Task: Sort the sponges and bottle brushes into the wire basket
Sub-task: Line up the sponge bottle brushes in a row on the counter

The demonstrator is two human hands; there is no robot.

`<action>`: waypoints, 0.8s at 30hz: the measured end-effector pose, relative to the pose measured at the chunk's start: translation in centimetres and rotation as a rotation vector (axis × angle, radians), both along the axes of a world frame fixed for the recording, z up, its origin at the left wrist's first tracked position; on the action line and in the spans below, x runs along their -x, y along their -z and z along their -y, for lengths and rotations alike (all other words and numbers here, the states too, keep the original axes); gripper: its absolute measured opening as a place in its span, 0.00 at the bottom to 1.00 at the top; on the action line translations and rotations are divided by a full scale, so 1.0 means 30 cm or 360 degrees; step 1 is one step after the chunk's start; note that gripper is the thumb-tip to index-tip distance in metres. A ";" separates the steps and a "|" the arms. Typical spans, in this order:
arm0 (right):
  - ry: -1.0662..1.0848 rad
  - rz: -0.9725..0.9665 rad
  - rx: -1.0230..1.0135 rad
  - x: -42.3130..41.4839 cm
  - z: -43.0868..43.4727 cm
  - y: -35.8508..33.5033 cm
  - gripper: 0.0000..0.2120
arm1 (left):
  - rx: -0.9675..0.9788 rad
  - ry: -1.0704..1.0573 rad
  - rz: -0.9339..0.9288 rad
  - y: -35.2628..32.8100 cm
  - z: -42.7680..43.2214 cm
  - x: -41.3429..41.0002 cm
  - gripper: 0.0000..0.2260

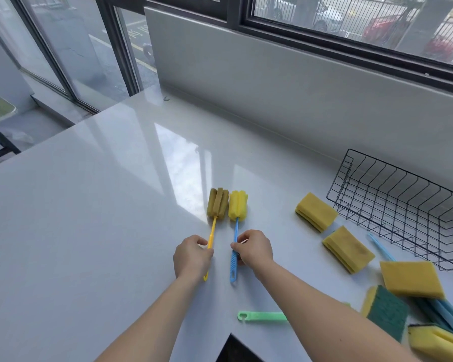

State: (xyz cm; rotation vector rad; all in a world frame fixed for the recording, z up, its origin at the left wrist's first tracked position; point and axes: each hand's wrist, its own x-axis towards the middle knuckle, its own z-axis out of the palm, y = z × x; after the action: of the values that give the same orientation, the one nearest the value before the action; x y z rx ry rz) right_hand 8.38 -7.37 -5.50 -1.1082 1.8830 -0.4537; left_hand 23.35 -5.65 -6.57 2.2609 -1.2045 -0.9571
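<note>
Left hand [192, 254] pinches the yellow-handled brush [217, 206], right hand [254, 248] the blue-handled brush [238, 206] (2 ribbed foam heads).

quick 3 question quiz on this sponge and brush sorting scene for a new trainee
1. True or false: the yellow rectangular sponge nearest the black wire basket lies outside it, on the white countertop.
2. Which bottle brush does the right hand pinch? A. a green-handled one B. the blue-handled bottle brush with a bright yellow foam head C. none
3. Fill the gap: the left hand grips the ___ plastic handle of the bottle brush with a dull olive foam head.

Key: 1 true; 2 B; 3 yellow
</note>
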 end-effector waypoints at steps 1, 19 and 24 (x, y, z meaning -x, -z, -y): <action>-0.0013 -0.0009 0.0000 -0.001 -0.001 0.004 0.06 | 0.0006 -0.0003 0.0005 0.001 0.001 0.001 0.08; -0.0115 -0.0113 0.0116 0.127 -0.041 -0.012 0.13 | 0.0332 0.0301 0.0252 -0.039 -0.060 0.060 0.16; -0.0113 -0.0163 0.0190 0.230 -0.075 -0.047 0.11 | 0.0501 0.0753 0.0216 -0.083 -0.108 0.153 0.13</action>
State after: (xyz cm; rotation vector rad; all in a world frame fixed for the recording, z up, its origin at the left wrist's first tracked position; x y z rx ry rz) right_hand 1.48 -5.11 -4.08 -1.2953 1.9185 -0.4822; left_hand 18.77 -2.42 -4.07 1.8521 -1.8589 -0.7072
